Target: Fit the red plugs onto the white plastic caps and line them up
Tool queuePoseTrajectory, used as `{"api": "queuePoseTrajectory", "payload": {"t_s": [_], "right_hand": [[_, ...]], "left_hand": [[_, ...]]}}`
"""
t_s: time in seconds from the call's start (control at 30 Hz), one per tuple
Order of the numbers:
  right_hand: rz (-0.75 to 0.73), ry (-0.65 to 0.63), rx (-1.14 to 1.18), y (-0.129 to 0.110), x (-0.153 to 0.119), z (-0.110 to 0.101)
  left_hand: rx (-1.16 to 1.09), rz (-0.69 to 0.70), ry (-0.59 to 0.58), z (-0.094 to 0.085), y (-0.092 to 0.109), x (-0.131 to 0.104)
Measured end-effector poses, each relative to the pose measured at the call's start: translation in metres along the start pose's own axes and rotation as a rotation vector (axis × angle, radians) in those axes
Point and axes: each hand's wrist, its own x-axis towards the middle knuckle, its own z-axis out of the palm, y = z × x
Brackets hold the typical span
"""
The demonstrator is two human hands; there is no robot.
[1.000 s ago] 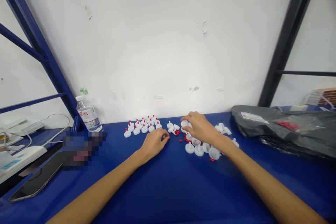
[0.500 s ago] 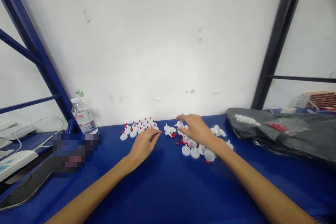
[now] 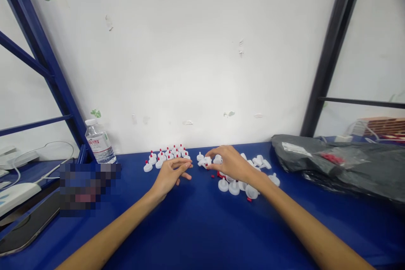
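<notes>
My right hand (image 3: 228,163) reaches into the loose parts, with thumb and forefinger closed round a white nozzle cap (image 3: 207,161). Beside it, another white nozzle cap (image 3: 200,156) stands upright. Under and behind this hand lie several white nozzle caps (image 3: 234,188), some tipped over, and small red tips (image 3: 220,174), partly hidden. My left hand (image 3: 171,176) hovers in front of the left group, its fingers loosely stretched and nothing visible in them. That group consists of several white caps with red tips (image 3: 159,162), standing upright near the wall.
A water bottle (image 3: 99,143) stands at the left against the wall. A phone (image 3: 30,223) and a white power strip (image 3: 15,196) lie at the left edge. A dark grey plastic bag (image 3: 303,156) occupies the right side of the blue table (image 3: 202,228).
My right hand has moved slightly left and down, and its fingers have closed round a white nozzle cap. My left hand has shifted slightly, its lower fingers now showing. The view has tilted a little.
</notes>
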Motion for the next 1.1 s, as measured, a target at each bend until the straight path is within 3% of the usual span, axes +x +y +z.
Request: {"api": "queuePoseTrajectory", "payload": {"t_s": [0.23, 0.53, 0.83, 1.1], "right_hand": [[-0.066, 0.016, 0.108, -0.009, -0.003, 0.005], [-0.078, 0.043, 0.153, -0.011, -0.003, 0.012], [-0.004, 0.107, 0.352, -0.021, -0.003, 0.009], [0.148, 0.047, 0.600, -0.032, -0.004, 0.006]], "left_hand": [[-0.058, -0.011, -0.029, 0.002, 0.001, -0.004], [0.024, 0.042, -0.022, 0.010, 0.010, -0.010], [0.021, 0.148, 0.000, 0.010, 0.016, -0.014], [0.032, 0.221, 0.049, 0.012, 0.026, -0.018]]}}
